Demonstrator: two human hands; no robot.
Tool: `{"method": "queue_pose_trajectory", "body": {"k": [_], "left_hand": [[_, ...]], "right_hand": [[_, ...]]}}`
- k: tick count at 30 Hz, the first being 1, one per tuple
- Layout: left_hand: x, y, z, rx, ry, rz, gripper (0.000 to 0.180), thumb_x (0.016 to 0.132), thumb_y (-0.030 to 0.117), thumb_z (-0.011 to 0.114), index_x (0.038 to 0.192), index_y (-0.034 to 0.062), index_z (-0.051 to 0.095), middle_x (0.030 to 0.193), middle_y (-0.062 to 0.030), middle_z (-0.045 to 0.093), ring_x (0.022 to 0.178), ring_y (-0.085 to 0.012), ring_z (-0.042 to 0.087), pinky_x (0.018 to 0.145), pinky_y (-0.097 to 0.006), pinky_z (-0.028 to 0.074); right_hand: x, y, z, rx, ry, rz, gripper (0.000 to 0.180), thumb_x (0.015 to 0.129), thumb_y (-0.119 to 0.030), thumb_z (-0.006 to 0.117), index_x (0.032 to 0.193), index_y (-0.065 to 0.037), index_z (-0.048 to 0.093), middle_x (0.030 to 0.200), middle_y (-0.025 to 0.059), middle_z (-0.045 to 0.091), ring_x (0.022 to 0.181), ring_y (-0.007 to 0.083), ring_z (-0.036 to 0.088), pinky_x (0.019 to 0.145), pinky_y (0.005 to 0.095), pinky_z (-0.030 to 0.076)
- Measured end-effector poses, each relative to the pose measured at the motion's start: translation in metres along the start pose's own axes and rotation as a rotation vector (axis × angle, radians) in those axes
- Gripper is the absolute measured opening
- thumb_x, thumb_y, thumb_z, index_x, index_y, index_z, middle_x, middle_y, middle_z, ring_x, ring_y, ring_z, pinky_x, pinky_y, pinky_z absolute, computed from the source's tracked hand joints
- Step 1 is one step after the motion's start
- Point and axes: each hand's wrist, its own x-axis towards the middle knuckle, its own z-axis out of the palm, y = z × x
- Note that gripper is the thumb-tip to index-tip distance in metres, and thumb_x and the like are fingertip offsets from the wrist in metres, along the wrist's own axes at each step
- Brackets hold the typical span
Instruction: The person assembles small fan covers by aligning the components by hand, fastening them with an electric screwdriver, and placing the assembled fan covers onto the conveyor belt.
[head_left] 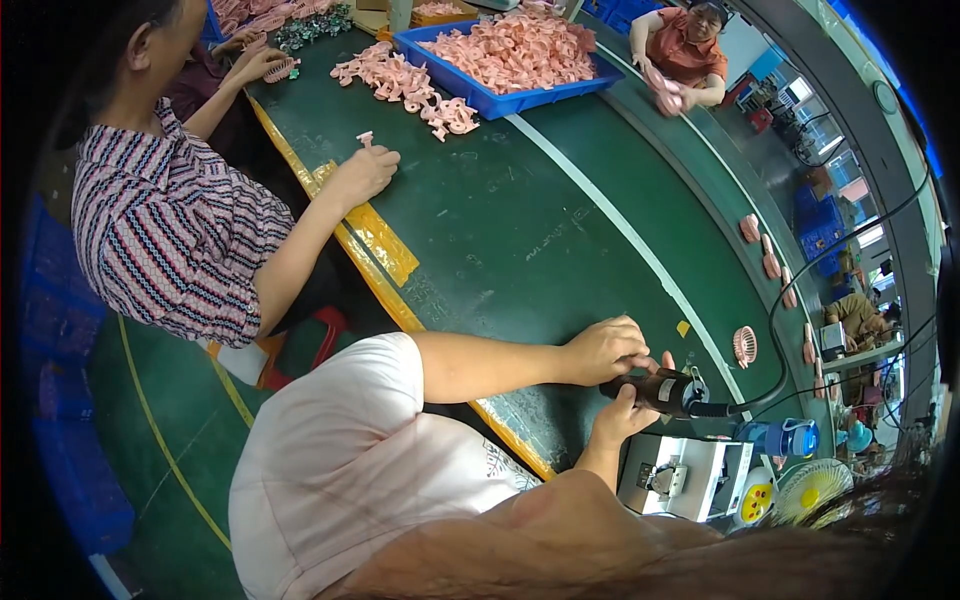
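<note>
My right hand (622,418) is wrapped around a black, cylindrical electric screwdriver (668,392), whose cable leaves its rear end toward the right. Close against the tool's front end, my left hand (603,352) has its fingers bent and pinched together. Whatever sits between those fingertips is hidden. Both hands are over the green tabletop (530,270), near its taped yellow edge. A pink, comb-toothed claw-clip piece (745,346) lies on the green surface to the right of the tool.
A blue tray (500,103) heaped with pink pieces (515,50) stands at the far side, more pieces beside it. At left, a co-worker's hand (368,175) holds a pink piece. A white machine (672,475), a blue jug (780,437) and a fan (815,490) are lower right.
</note>
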Motion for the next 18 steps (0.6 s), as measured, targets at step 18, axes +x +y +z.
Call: {"method": "queue_pose_trajectory", "body": {"k": [18], "left_hand": [[0.006, 0.007, -0.016, -0.207, -0.159, -0.057, 0.027, 0.077, 0.015, 0.057, 0.099, 0.0002, 0.059, 0.088, -0.0153, 0.061, 0.081, -0.0316, 0.057, 0.073, -0.038, 0.046]], "right_hand": [[0.013, 0.009, 0.000, -0.028, 0.150, 0.190, 0.035, 0.085, -0.010, 0.046, 0.116, 0.006, 0.039, 0.108, 0.0137, 0.051, 0.101, 0.0197, 0.049, 0.091, 0.0332, 0.037]]}}
